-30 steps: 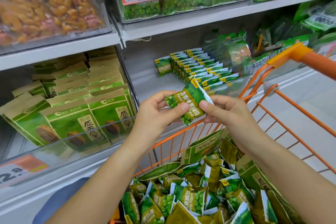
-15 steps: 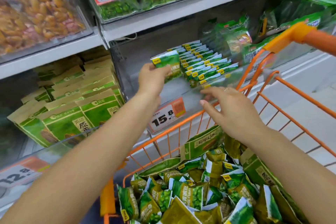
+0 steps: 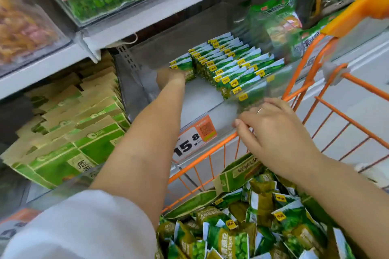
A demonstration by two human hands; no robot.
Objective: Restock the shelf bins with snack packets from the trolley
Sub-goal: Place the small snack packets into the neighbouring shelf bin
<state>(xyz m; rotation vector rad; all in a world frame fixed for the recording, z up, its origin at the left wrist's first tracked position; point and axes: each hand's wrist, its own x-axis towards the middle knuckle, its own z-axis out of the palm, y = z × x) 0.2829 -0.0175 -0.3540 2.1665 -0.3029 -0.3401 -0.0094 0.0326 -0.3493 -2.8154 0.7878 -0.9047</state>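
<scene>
Behind the bin's clear front wall (image 3: 212,115), the left hand (image 3: 170,76) grips an upright green pea packet (image 3: 182,65) beside the packet rows (image 3: 233,67). Above the orange trolley (image 3: 210,153), the right hand (image 3: 275,132) hovers, fingers spread and holding nothing.

- Green snack packet (image 3: 182,65), yellow corner tag, upright at the left end of the packet rows (image 3: 231,65) inside the clear shelf bin (image 3: 210,99).
- Orange wire trolley (image 3: 347,115) below, heaped with loose green packets (image 3: 242,233).
</scene>
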